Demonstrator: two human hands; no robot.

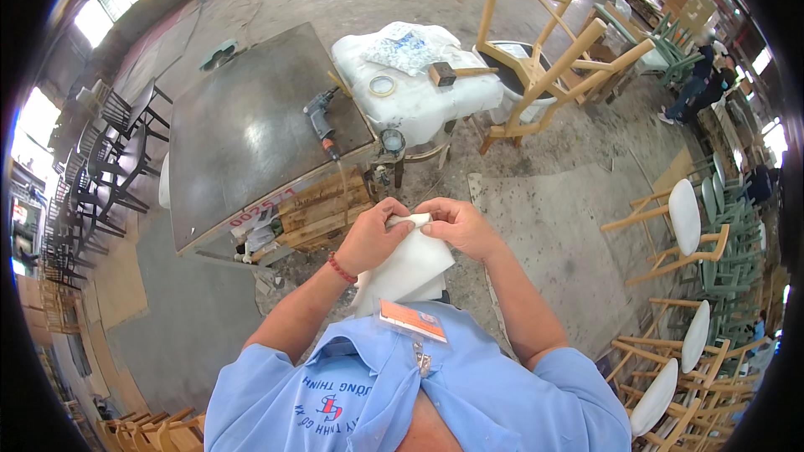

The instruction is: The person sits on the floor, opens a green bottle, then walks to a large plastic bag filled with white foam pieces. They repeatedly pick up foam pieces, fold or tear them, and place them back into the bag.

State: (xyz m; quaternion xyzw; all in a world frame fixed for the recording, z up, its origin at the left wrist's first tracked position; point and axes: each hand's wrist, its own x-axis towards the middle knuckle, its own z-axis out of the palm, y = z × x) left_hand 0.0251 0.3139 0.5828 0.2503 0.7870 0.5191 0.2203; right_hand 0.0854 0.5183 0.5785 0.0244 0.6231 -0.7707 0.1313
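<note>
Close in front of my body, both hands pinch the top edge of a soft white sheet (412,266), which looks like thin foam or cloth. My left hand (377,234), with a red bead bracelet at the wrist, grips the edge from the left. From the right, my right hand (456,228) holds the same edge, thumb and fingers close to the other hand. The edge looks rolled or folded over between the fingertips. Below them the sheet hangs down towards my shirt, and its lower part is partly hidden.
Ahead left, a dark-topped table (260,130) bears a power drill (321,117). Beside it, a white-covered stand (419,105) carries a mallet (444,74) and a tape roll (383,85). A wooden chair frame (544,75) lies upturned over a tub. Several chairs line both sides; people stand far right.
</note>
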